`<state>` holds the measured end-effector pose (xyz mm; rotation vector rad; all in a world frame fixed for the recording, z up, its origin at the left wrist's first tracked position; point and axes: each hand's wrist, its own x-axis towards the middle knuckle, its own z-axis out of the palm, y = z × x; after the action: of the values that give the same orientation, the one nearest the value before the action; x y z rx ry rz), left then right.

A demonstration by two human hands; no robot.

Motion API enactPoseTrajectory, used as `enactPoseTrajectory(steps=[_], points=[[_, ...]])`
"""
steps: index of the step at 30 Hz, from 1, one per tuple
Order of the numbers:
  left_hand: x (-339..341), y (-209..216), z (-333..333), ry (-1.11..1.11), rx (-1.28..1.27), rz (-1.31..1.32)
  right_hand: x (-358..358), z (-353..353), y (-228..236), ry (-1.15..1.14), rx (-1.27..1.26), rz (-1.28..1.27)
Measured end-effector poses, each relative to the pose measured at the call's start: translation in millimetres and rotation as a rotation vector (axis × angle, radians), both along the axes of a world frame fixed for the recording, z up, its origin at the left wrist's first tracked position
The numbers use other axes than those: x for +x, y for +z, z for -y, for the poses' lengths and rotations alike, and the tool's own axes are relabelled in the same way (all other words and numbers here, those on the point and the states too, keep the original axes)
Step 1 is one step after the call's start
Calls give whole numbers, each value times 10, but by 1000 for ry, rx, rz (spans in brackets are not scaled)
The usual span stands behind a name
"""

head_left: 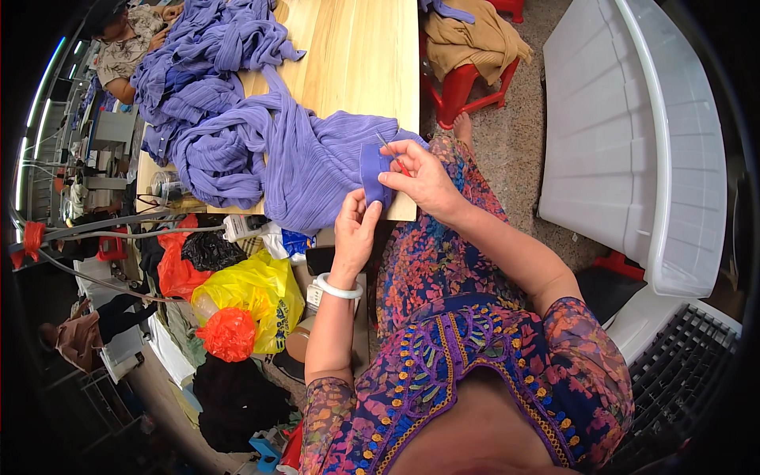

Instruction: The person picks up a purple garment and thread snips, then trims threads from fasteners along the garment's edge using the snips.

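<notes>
At the table's near right corner, my left hand (355, 231) pinches the lower edge of a flat, darker purple band (372, 168) between thumb and fingers. This band belongs to, or lies on, a purple ribbed knit garment (317, 158) spread over the corner. In my right hand (428, 184) is a slim tool with a red handle (403, 168) and a thin metal tip, pointing up and left over the band. Its exact kind is too small to tell. My right thumb rests against the band's right edge.
More purple knitwear is heaped on the wooden table (356, 55) at the left. Bags, one a yellow plastic bag (257, 293), crowd below the table. A red stool (459, 91) bears tan cloth; a large pale bin (602, 134) stands right. Another person (131, 47) sits far left.
</notes>
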<state>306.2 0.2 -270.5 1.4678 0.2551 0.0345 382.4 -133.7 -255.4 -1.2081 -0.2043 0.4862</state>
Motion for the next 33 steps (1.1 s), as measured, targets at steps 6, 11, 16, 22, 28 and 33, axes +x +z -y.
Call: enactPoseTrajectory(steps=[6, 11, 16, 22, 28, 33], points=[[29, 187, -35, -16, -172, -89, 140, 26, 25, -7, -51, 38], [133, 292, -12, 93, -475, -132, 186, 36, -43, -85, -76, 130], [156, 292, -33, 165, -549, -144, 11, 286, 29, -76, -519, 552], [176, 259, -16, 200, -566, -116, -134, 353, 10, -97, -518, 812], [206, 270, 24, 237, -588, -102, -201, 377, 10, -86, -640, 946], [205, 260, 60, 244, -599, -91, -217, 358, -13, -127, -663, 969]])
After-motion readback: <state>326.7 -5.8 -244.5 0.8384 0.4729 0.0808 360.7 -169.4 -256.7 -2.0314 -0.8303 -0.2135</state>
